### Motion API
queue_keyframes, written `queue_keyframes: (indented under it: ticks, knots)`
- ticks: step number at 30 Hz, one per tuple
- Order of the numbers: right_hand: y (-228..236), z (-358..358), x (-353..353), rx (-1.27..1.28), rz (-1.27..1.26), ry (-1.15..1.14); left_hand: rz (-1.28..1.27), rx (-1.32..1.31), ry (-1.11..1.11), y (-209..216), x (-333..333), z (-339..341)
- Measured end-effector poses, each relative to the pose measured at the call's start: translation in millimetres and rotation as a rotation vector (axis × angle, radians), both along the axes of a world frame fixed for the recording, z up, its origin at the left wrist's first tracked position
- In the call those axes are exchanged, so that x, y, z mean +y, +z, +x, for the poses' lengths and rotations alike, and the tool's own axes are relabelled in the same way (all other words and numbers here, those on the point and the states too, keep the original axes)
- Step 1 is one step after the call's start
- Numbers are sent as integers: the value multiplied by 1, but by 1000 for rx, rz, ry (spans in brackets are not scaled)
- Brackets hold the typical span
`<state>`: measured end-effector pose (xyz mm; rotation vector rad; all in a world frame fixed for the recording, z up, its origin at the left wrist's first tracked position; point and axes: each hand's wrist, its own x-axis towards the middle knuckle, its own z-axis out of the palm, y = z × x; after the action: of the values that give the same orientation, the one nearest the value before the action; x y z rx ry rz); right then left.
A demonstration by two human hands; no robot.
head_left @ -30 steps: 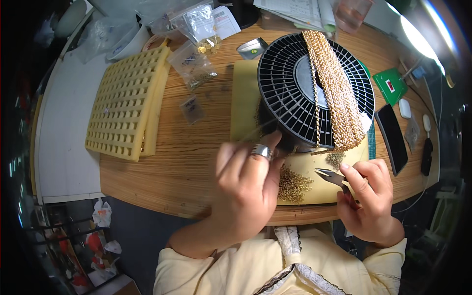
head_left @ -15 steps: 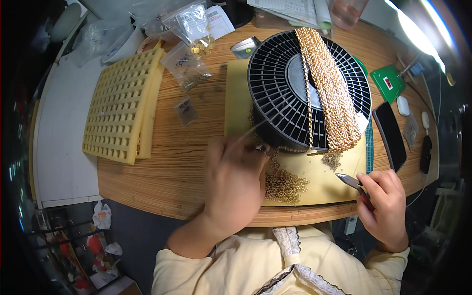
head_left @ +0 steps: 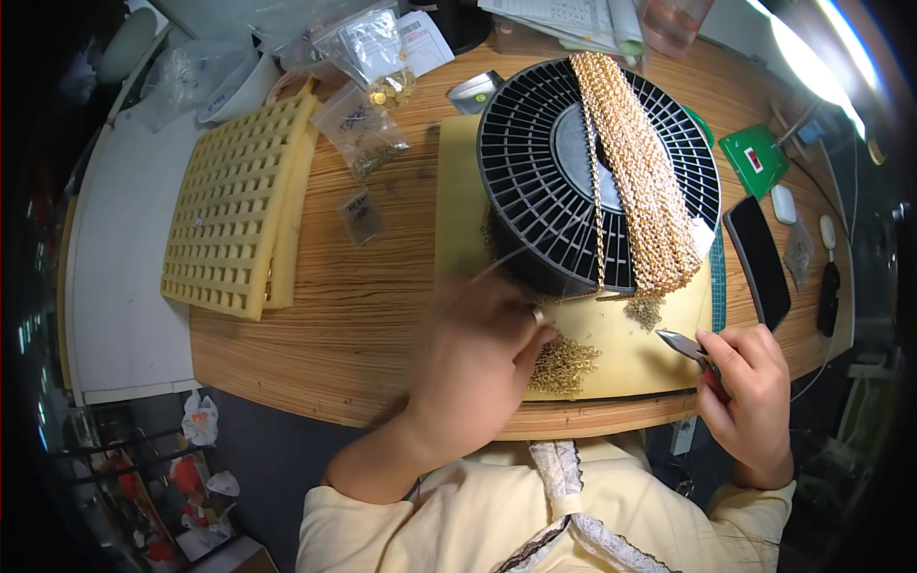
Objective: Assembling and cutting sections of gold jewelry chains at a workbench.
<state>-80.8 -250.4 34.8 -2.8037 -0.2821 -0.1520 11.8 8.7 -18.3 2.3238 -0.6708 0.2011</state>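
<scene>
Within right hand (head_left: 750, 393) — pointed metal pliers (head_left: 681, 345)

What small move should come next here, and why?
Perhaps bring the pliers left toward the chain pile: the right hand holds them apart from it, tips pointing that way, while the left hand, blurred, is already beside the pile.

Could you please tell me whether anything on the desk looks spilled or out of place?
Perhaps mildly: a small heap of tiny metal pieces lies loose on the yellow mat, near the black spool, with no container around it, though possibly deliberate.
</scene>
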Motion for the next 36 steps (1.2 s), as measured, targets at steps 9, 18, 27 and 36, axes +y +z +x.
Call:
queue_keyframes:
  ticks: [9,18,27,36]
  knots:
    - [-1,1,0,23,-8,2,205,-94,-73,0,-12,-4]
    - [-1,3,4,17,-43,23,-549,515,-58,16,-1,-10]
    - [-1,4,7,19,-97,28,-697,540,-179,33,7,-5]
    - [1,5,8,51,-148,54,-360,138,-196,39,7,-3]
